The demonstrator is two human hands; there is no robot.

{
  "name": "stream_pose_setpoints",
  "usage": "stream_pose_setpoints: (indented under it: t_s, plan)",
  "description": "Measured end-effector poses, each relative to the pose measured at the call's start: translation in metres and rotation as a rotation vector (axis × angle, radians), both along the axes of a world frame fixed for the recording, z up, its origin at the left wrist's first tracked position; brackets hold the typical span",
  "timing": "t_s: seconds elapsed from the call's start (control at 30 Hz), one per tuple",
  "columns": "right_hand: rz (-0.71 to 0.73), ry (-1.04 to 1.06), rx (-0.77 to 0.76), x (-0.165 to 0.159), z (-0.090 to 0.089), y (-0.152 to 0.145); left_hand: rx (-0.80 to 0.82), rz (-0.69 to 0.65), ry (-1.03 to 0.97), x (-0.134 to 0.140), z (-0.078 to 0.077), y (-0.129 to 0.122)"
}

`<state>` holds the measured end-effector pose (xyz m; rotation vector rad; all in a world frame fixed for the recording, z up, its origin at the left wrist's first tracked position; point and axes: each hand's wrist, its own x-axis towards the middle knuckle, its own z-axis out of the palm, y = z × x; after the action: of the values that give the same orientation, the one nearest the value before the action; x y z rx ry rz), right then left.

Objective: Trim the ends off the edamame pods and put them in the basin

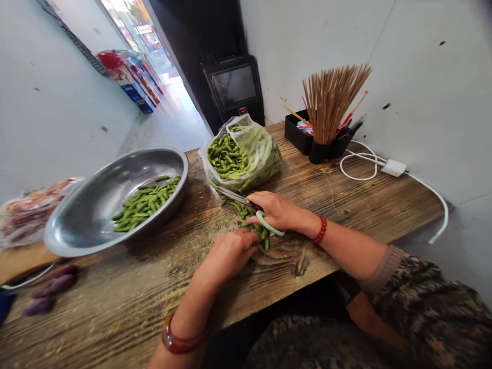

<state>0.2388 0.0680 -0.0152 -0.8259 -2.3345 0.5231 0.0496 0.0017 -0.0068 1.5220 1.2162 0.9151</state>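
Scissors (236, 196) with pale green handles are in my right hand (274, 209), blades pointing left toward a plastic bag (263, 154) full of green edamame pods (226, 156). A small heap of loose edamame pods (263, 233) lies on the table below that hand. My left hand (232, 251) reaches into the near side of this heap, fingers curled and closed at the pods; its fingertips are partly hidden. To the left, a large steel basin (92, 184) stands tilted, with more pods (148, 202) gathered on its right side.
Skewers (332, 102) stand in a black holder (298, 134) at the back right, beside a white cable (371, 159). Dark purplish things (52, 289) and a bag of pinkish pieces (34, 212) lie at left. Trimmings dot the wooden table (126, 307). Behind it is a black screen device (234, 84).
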Motion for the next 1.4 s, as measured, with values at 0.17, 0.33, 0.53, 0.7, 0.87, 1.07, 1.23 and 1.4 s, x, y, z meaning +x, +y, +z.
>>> stream_pose_setpoints:
  t_s: [0.17,0.33,0.53,0.7,0.87,1.07,1.23,1.4]
  plan:
    - [-0.003,0.021,0.013,0.000,-0.002,0.000,0.210,-0.073,0.257,-0.006,0.013,0.007]
    - [0.023,0.068,0.000,-0.001,-0.002,0.001,0.097,0.224,0.025,-0.017,0.023,0.009]
    - [0.087,0.076,-0.015,0.000,0.004,-0.003,-0.075,0.347,-0.318,-0.020,0.021,0.011]
    - [0.113,0.027,0.024,0.000,0.004,-0.006,-0.097,0.381,-0.420,-0.020,0.021,0.013]
    - [0.122,-0.015,0.025,-0.001,0.004,-0.008,-0.059,0.343,-0.392,-0.020,0.016,0.013]
    - [0.163,-0.021,0.036,-0.003,0.003,-0.009,-0.017,0.283,-0.280,-0.019,0.010,0.013]
    - [0.145,-0.037,0.056,-0.004,0.004,-0.011,0.001,0.253,-0.294,-0.020,0.008,0.013]
    - [0.131,-0.090,0.065,-0.004,0.008,-0.015,-0.013,0.234,-0.302,-0.020,0.011,0.012]
